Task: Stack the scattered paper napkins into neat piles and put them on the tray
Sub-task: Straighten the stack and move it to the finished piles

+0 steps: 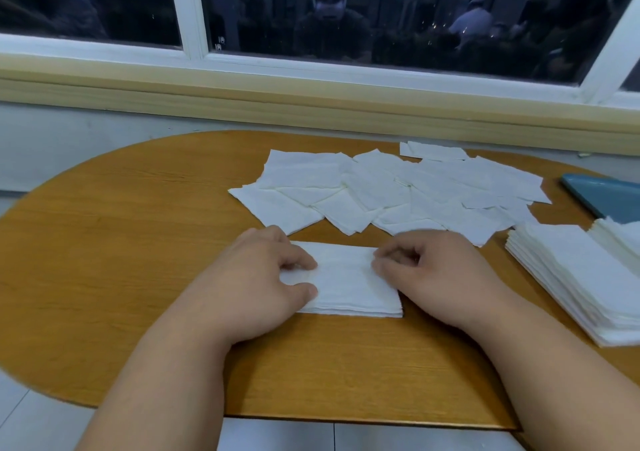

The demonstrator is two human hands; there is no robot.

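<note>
A small neat pile of white napkins [346,284] lies on the wooden table [138,243] in front of me. My left hand [256,277] holds the pile's left edge, thumb and fingers curled onto it. My right hand [429,274] pinches the right edge with curled fingers. Behind the pile, several loose napkins [388,191] lie scattered and overlapping. A tall stack of napkins [581,277] sits at the right, with another stack [620,236] partly cut off beyond it. The blue tray [602,194] shows only a corner at the far right.
A window sill [311,104] and a dark window run along the wall behind the table. The table's rounded left end and front edge drop to a tiled floor [34,416].
</note>
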